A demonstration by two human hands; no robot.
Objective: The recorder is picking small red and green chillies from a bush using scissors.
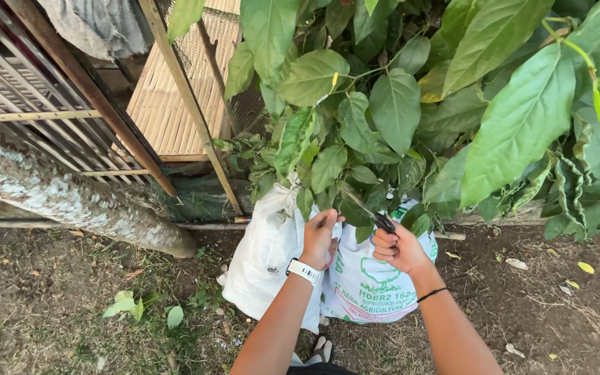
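My left hand [319,237], with a white watch on the wrist, pinches a thin stem among the lower leaves of a leafy plant [355,132]. My right hand [396,248], a black band on its wrist, grips black-handled scissors [371,212] whose blades point up-left into the leaves beside the left hand. Both hands are raised in front of a white printed sack [362,285] that the plant grows out of. Whether the blades are around the stem is hidden by foliage.
A wooden and mesh fence [92,104] runs along the left, with a mottled trunk [57,198] lying in front of it. Bare soil with sparse weeds and fallen leaves [133,305] surrounds the sack. Large green leaves [522,118] hang at the upper right.
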